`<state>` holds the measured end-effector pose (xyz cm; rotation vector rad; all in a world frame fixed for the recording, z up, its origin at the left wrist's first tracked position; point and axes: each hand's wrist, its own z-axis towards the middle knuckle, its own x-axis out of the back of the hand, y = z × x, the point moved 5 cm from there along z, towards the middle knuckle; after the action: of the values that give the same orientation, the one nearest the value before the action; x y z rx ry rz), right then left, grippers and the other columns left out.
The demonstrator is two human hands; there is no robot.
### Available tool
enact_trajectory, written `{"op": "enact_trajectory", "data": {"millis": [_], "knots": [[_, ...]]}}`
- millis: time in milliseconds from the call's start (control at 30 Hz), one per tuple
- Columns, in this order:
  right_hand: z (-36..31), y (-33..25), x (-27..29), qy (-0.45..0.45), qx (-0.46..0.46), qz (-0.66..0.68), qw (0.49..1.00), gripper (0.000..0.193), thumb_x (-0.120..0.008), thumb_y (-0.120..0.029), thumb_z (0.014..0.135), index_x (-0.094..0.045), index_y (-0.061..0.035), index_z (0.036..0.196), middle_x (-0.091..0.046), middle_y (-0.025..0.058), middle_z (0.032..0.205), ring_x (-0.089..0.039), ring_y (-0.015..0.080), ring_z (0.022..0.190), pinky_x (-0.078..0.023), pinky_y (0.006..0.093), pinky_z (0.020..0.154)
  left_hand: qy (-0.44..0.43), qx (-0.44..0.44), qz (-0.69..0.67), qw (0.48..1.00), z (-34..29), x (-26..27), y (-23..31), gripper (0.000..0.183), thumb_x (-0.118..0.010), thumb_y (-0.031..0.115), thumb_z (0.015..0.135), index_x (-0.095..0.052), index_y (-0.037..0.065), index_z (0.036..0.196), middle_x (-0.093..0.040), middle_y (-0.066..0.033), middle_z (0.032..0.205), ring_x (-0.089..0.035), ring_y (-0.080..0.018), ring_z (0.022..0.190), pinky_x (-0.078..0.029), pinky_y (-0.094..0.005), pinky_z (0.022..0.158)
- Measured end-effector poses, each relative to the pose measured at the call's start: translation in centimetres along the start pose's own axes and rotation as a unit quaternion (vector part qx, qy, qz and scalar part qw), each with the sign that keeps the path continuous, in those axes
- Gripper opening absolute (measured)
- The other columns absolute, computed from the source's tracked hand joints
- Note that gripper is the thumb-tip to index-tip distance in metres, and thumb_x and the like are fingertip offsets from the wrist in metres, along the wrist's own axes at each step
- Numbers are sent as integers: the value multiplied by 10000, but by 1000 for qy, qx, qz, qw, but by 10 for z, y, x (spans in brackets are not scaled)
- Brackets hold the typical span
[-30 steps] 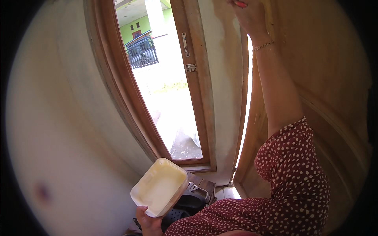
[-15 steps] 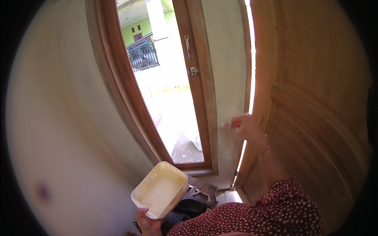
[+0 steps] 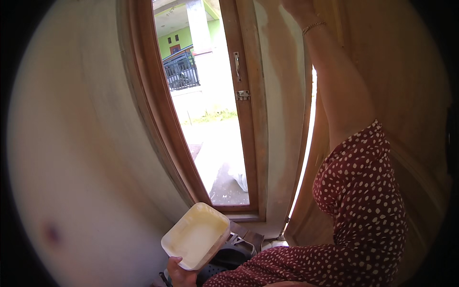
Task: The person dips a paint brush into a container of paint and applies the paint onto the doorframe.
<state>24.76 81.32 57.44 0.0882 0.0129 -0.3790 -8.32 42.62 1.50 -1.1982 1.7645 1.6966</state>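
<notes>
At the lower middle my left hand (image 3: 180,274) grips the near corner of a shallow, rounded rectangular plastic tub (image 3: 222,241), its thumb over the rim. Pale cream liquid, which looks like paint, coats the inside. My right arm stretches up to the top edge, where only the wrist and part of my right hand (image 3: 297,6) show. Its fingers are cut off by the frame, so what they hold is hidden. That hand is nearest the upper end of a narrow wall strip (image 3: 282,158), which has pale and brownish streaks near the top.
A brown wooden window frame (image 3: 245,138) with a metal handle (image 3: 237,67) and a latch (image 3: 243,95) stands left of the strip. A wooden door (image 3: 406,110) rises at the right. Dark clog shoes (image 3: 222,260) lie below the tub. A pale wall (image 3: 71,158) fills the left.
My right hand has gone from the middle of the wall strip up to the top edge; a red-handled tool seen in it before is out of sight. The tub stays in my left hand.
</notes>
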Motion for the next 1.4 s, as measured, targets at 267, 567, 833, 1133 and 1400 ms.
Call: {"op": "enact_trajectory", "data": {"millis": [267, 567, 833, 1133, 1400], "knots": [[-265, -134, 15, -252, -196, -180, 930, 97, -633, -52, 808, -710, -64, 866, -712, 138, 870, -673, 274, 824, -523, 373, 765, 22, -23, -4, 999, -8, 27, 20, 835, -567, 251, 668, -378, 50, 1456, -506, -225, 1379, -517, -432, 1262, -460, -648, 997], [-380, -128, 11, -470, -345, -106, 806, 87, -611, -3, 774, -692, -32, 774, -670, 117, 714, -635, 218, 680, -510, 350, 644, 0, -21, -1, 1000, -9, 29, 32, 824, -575, 244, 667, -392, 31, 1442, -522, -226, 1357, -537, -432, 1237, -475, -636, 989], [-147, -97, 14, -170, -147, -106, 969, 60, -667, -109, 897, -707, -70, 919, -703, 42, 869, -635, 161, 848, -511, 315, 800, 22, -27, 16, 999, -16, 17, 9, 828, -579, 248, 672, -382, 27, 1445, -518, -225, 1363, -546, -421, 1230, -488, -606, 990], [-208, -46, 45, -148, -88, -123, 977, 294, -574, -7, 867, -710, -97, 1112, -713, 71, 1083, -644, 233, 818, -523, 347, 774, 46, -41, 20, 998, -18, -3, -26, 825, -567, 241, 686, -358, 6, 1449, -513, -222, 1364, -537, -411, 1246, -488, -580, 1002], [-550, -176, 89, -459, -199, -211, 840, 241, -602, -57, 786, -669, -28, 1016, -622, 154, 1162, -656, 327, 917, -562, 426, 732, 56, -10, 61, 997, -29, 8, -25, 792, -572, 260, 711, -387, 53, 1452, -522, -161, 1389, -528, -352, 1275, -469, -553, 1025]]}}
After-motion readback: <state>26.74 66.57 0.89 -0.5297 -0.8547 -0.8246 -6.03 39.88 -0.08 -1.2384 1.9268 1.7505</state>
